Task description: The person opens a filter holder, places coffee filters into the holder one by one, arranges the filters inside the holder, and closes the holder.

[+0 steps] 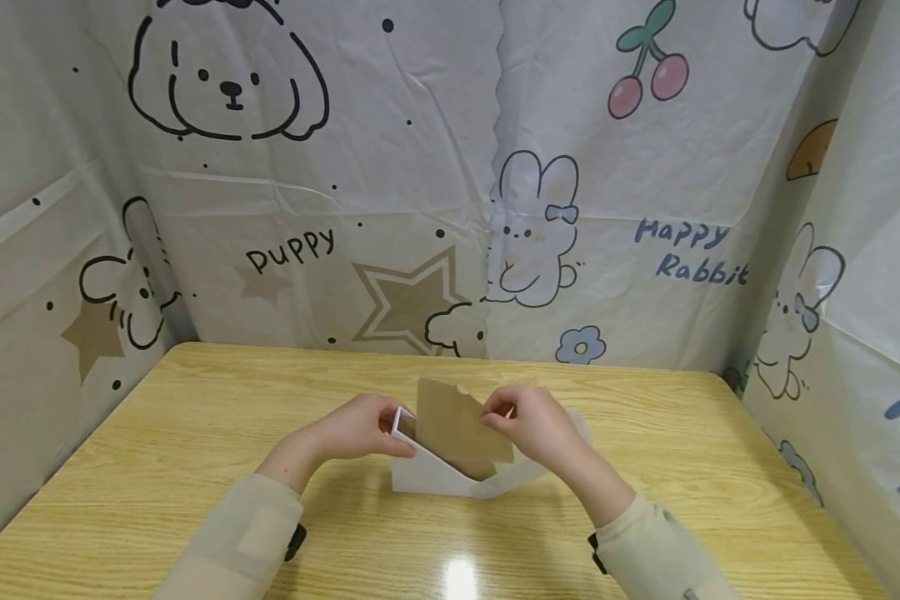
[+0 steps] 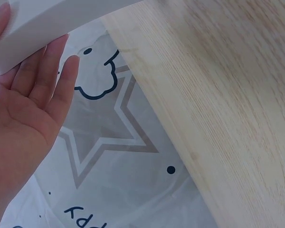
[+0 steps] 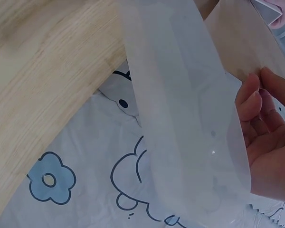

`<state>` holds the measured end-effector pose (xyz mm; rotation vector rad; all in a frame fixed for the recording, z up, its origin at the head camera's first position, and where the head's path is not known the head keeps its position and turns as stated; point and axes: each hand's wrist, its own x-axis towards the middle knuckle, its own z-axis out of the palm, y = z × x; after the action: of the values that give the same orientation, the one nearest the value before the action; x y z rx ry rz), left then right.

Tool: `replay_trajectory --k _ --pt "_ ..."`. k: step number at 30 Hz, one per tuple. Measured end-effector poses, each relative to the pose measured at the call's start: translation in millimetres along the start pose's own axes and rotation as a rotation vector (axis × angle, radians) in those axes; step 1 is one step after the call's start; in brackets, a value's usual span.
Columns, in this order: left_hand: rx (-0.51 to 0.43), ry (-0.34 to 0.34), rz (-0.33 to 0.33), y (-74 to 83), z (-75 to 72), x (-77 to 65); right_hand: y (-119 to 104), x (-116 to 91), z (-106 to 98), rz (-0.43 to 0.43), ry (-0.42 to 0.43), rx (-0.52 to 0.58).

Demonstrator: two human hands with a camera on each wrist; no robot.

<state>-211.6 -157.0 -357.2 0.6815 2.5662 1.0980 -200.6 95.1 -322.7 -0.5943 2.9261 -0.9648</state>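
A white box [image 1: 431,481] sits on the table, its top slanting down toward the right. My left hand [image 1: 360,429] grips its left end, with the thumb in front and fingers behind; the left wrist view shows those fingers against the white box [image 2: 47,23]. A flat brown paper piece [image 1: 453,421] stands tilted up out of the box, its lower edge hidden inside. My right hand [image 1: 536,425] pinches the paper's right edge between thumb and forefinger. In the right wrist view the brown paper [image 3: 242,40] meets the fingertips, beside a pale flap [image 3: 185,109] extending from the box.
The wooden table [image 1: 255,383] extends around the box on every side. A printed cloth [image 1: 390,192] hangs behind the table and along both sides. Bright glare lies on the tabletop near the front.
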Motion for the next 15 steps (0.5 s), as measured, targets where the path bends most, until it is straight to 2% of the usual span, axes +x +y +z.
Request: replay_trajectory --k 15 --pt "-0.018 -0.006 0.009 -0.2 0.0 -0.7 -3 1 14 -0.003 -0.035 -0.031"
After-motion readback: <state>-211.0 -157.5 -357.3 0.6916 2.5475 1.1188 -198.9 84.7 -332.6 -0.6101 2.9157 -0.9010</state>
